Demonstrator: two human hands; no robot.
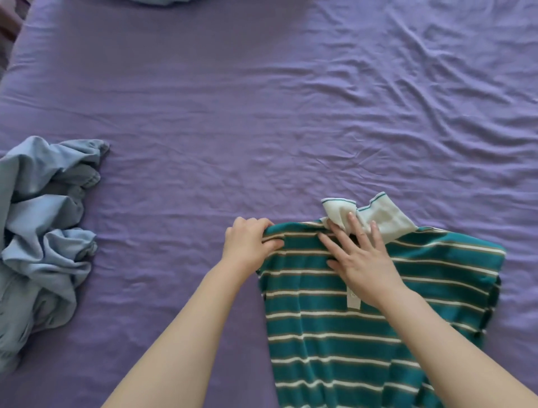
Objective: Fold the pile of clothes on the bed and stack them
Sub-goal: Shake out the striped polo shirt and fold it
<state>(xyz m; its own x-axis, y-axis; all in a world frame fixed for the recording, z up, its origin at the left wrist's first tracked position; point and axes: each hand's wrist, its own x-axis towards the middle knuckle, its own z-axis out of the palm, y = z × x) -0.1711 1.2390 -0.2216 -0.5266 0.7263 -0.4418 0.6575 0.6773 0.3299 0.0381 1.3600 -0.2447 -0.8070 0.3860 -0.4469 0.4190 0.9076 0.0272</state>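
A teal shirt with white and brown stripes (334,326) lies on the purple bed at the lower right, its white collar (378,218) pointing away from me. My left hand (250,244) grips the shirt's folded upper left edge, fingers curled over the fabric. With its fingers spread and straight, my right hand (361,256) presses flat on the shirt just below the collar. A crumpled pile of light blue clothes (43,233) sits at the left edge of the bed.
The purple sheet (262,116) covers the whole bed and is wrinkled, most of all at the right. A bit of blue fabric (163,2) shows at the top edge. The bed's left edge appears at the upper left corner.
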